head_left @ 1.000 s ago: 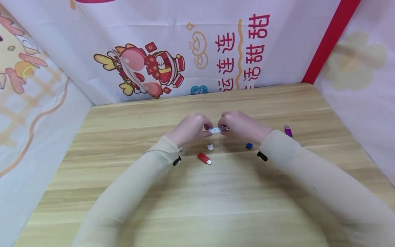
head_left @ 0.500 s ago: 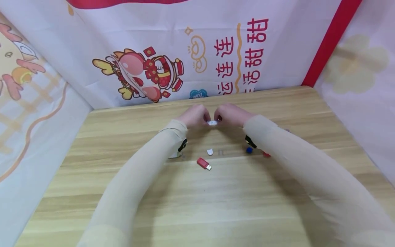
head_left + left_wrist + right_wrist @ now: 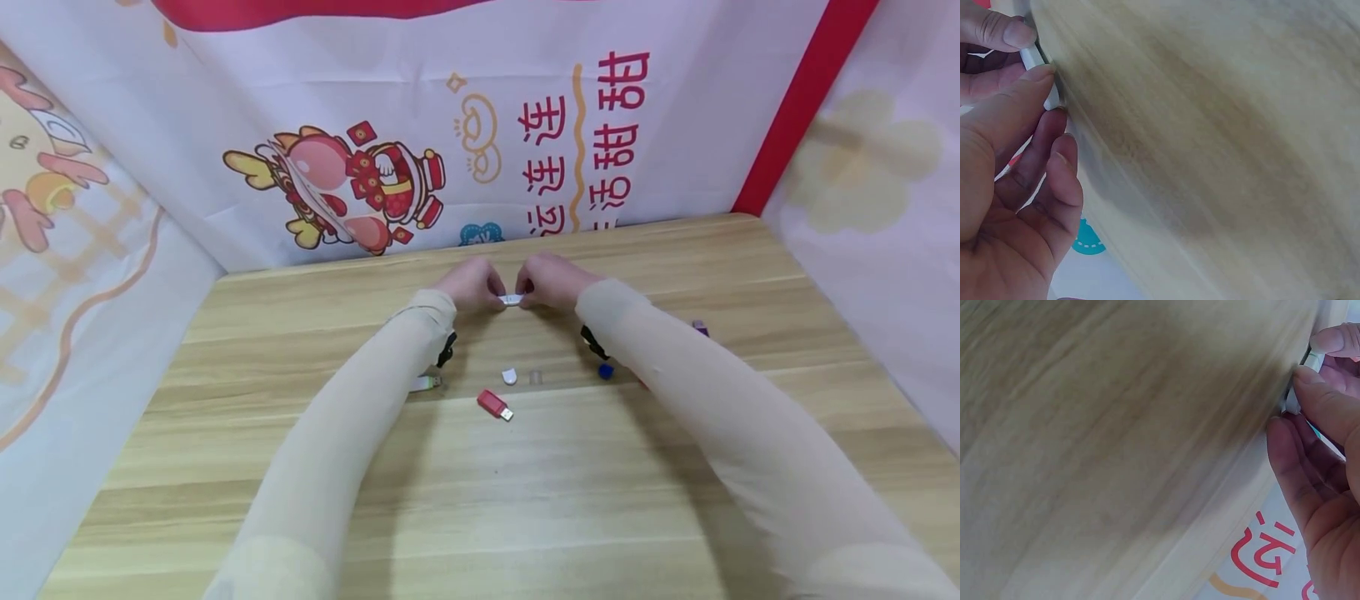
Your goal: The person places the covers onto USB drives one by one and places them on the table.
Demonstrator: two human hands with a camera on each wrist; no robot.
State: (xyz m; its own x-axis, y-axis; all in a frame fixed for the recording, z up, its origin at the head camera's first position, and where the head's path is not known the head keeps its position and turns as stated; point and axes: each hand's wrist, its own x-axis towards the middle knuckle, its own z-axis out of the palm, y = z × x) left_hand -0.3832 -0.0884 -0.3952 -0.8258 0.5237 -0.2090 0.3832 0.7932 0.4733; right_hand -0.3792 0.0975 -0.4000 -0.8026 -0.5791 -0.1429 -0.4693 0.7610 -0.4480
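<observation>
Near the back of the table, a small white USB stick (image 3: 512, 299) is held level between two hands. My left hand (image 3: 472, 286) pinches its left end between thumb and fingertips. The right hand (image 3: 553, 281) pinches the opposite end in the same way. In the left wrist view, the white stick (image 3: 1052, 99) shows as a slim piece passing between both sets of fingertips. From the right wrist, the white stick (image 3: 1293, 402) is mostly covered by the thumbs (image 3: 1310, 376) and fingers. The fingertips are close over the wooden surface.
On the table (image 3: 480, 517) lie a red USB stick (image 3: 492, 403), a white cap (image 3: 509, 377), a clear cap (image 3: 536, 377) and a blue cap (image 3: 605, 371). A pale USB stick (image 3: 426, 383) is partly behind the left sleeve; a purple one (image 3: 700, 327) lies right. Printed cloth (image 3: 420, 50) hangs behind.
Both hands have moved back, away from the body, and slightly left with the white USB stick. The head view has tilted up a little. The loose pieces stay where they lay.
</observation>
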